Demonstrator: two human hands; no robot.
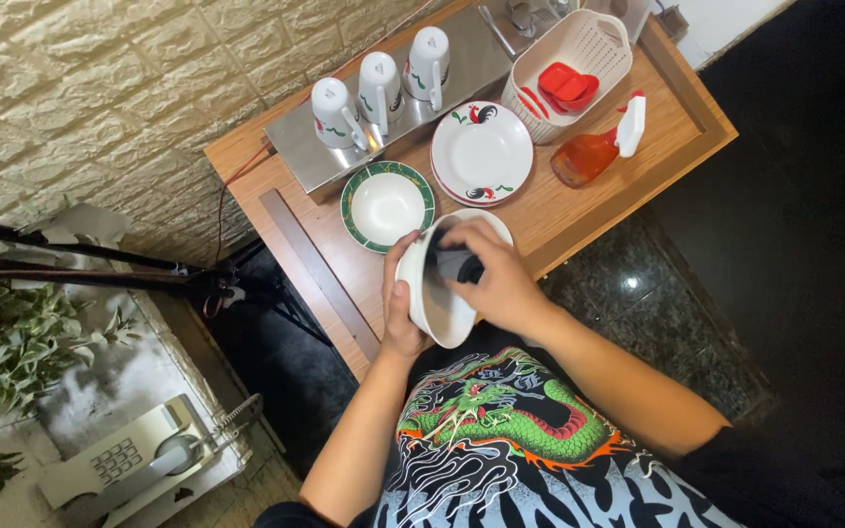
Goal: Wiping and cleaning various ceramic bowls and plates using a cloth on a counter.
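Gripping a white bowl (434, 293) tilted on its side just above the near table (579, 210) edge, the left hand (401, 303) is wrapped round its rim, while the right hand (499, 277) is closed on a dark cloth (454, 262) pressed inside the bowl. Judging by this, wiping is under way on this one piece. Beyond it lie a green-rimmed bowl (387, 205) and a plate (482, 154) with a rooster pattern, whether wiped I cannot tell. Farther right lies an orange spray bottle (594, 149) with a white trigger, label unseen. At the back, three mugs (379, 86) stand upside down on a metal tray (315, 152), beside a white basket (589, 44) holding red pieces.
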